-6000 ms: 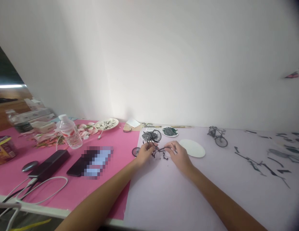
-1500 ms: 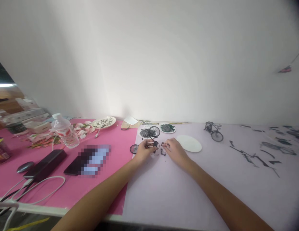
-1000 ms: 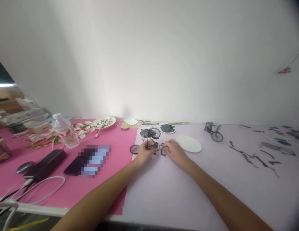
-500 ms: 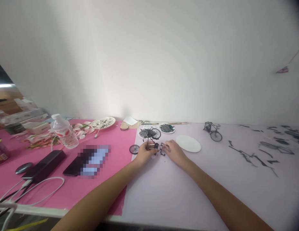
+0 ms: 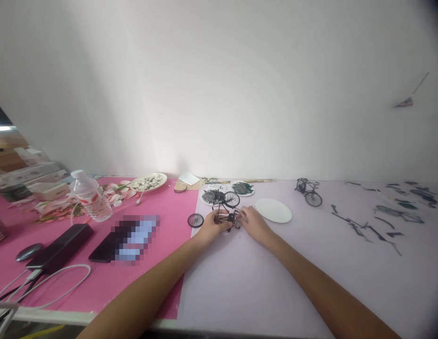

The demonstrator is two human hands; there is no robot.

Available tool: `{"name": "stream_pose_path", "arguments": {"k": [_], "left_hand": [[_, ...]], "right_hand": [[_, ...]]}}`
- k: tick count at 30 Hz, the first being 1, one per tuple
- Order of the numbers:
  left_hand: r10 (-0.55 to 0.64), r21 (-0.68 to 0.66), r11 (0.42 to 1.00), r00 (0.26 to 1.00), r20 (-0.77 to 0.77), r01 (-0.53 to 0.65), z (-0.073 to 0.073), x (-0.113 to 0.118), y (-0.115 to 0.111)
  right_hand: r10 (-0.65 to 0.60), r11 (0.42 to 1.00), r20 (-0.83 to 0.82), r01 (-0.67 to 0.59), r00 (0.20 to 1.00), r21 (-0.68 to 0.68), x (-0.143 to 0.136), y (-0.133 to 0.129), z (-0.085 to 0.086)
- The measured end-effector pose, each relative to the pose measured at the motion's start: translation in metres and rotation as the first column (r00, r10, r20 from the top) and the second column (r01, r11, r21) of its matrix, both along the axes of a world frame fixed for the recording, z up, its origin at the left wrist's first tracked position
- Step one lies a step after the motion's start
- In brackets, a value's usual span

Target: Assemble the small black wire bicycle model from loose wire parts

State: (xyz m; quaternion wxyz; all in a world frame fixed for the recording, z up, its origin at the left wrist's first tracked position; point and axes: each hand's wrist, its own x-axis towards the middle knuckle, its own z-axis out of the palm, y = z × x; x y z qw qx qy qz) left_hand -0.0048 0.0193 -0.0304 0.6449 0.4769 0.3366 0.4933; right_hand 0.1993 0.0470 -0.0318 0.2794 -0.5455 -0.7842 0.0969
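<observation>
My left hand (image 5: pixel 209 230) is closed around the frame of a small black model bicycle (image 5: pixel 222 207), which has one spoked wheel (image 5: pixel 232 199) fitted at its far end. Beside the bicycle's near end, my right hand (image 5: pixel 254 222) has its fingers pinched together, touching the model or a thin part at its edge. What lies between those fingertips is too small to make out. A loose spoked wheel (image 5: pixel 195 220) lies left of my left hand, on the pink surface. Just beyond the hands, a plate (image 5: pixel 202 200) of dark wheels is partly covered by the bicycle.
A whole model bicycle (image 5: pixel 308 192) stands at the back right, near a white plate (image 5: pixel 273 210). Dark loose parts (image 5: pixel 363 228) spread over the right side. A plate of green parts (image 5: pixel 243 189), a phone (image 5: pixel 102 247), a power strip (image 5: pixel 61 247) and a water bottle (image 5: pixel 90 195) are also here.
My right hand's fingertips have come closer to the bicycle, and the bicycle has tilted a little in my left hand. The whole view has shifted slightly.
</observation>
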Motion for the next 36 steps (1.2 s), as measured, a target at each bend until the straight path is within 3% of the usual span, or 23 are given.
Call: {"name": "stream_pose_path", "arguments": {"k": [15, 23, 29, 36], "left_hand": [[0.003, -0.006, 1.0, 1.0, -0.002, -0.003, -0.001, 0.0, 0.0], [0.018, -0.009, 1.0, 0.999, -0.033, -0.018, 0.0, 0.001, 0.0], [0.027, -0.021, 0.999, 0.999, -0.031, -0.027, 0.002, 0.001, -0.002], [0.014, -0.009, 1.0, 1.0, -0.012, -0.014, -0.004, 0.001, 0.002]], "right_hand": [[0.01, 0.999, -0.044, -0.012, 0.999, -0.05, 0.004, 0.003, -0.002], [0.066, 0.994, -0.124, -0.076, 0.99, -0.078, 0.007, -0.001, 0.008], [-0.043, 0.998, -0.063, 0.045, 0.997, 0.035, 0.009, -0.004, 0.018], [-0.12, 0.992, -0.039, 0.118, 0.992, -0.039, 0.003, -0.009, 0.022]]}}
